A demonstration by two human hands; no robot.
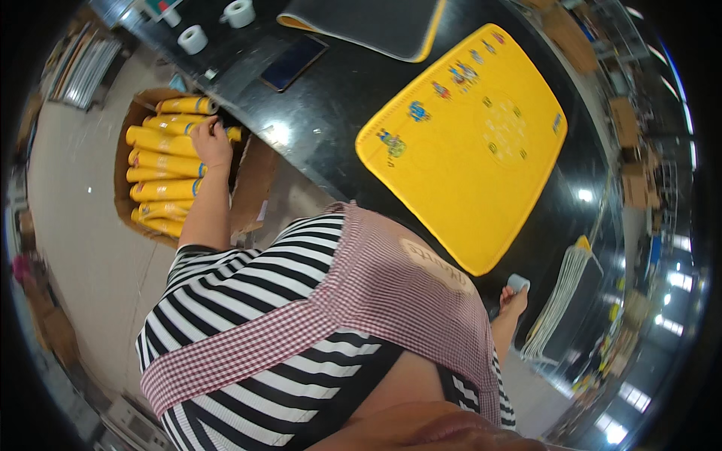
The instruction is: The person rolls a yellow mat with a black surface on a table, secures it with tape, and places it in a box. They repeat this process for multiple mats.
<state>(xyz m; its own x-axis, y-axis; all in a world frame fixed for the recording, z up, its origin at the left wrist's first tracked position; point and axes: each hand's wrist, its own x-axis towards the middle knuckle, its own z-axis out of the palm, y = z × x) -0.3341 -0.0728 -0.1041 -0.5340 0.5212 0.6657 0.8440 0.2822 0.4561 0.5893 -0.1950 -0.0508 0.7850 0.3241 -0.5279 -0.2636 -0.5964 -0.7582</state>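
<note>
To my left, a cardboard box (254, 188) holds several rolled yellow mats (162, 162) lying side by side. My left hand (211, 144) is closed over the end of one of the upper rolled mats (174, 125), its fingers bent and partly hidden. Beyond the table's lower right edge, my right hand (513, 302) grips a roll of white tape (518, 283). A flat yellow mat (459, 165) with small coloured pictures lies face up on the black table (323, 135), between my two hands and touched by neither.
Two white tape rolls, one (192, 40) nearer and one (239, 13) farther, stand at the table's far left. A dark phone (295, 63) lies close by. Another mat (368, 22) rests dark side up at the back. Stacked mats (560, 301) sit at the right.
</note>
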